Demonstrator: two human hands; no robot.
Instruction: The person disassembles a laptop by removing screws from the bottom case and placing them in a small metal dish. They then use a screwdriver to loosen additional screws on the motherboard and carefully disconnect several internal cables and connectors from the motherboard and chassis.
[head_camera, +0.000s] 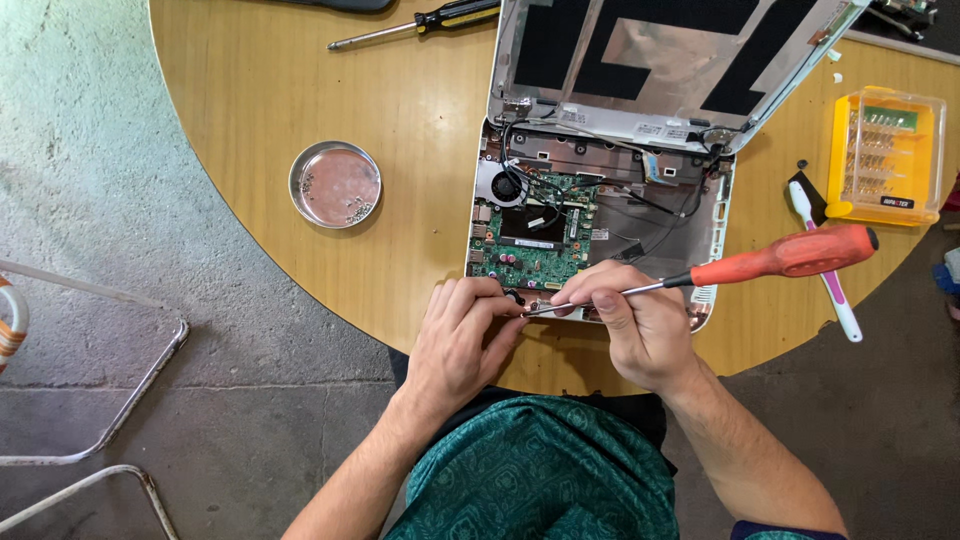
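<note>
**Screwdriver tip at the laptop's near edge**

You're working both hands close together at the near edge of the opened laptop (600, 215), which is lying on the round wooden table (260, 110). Your right hand (640, 325) is clamped on the metal shaft of the red-handled screwdriver (790, 255), choking up for tip control. Your left hand (465, 340) is pinching at the tip, fingers closed, seemingly steadying it. A small metal dish (335, 184) holding screws is sitting left of the laptop, within reach. A yellow bit case (886, 155) is lying to the right.
</note>
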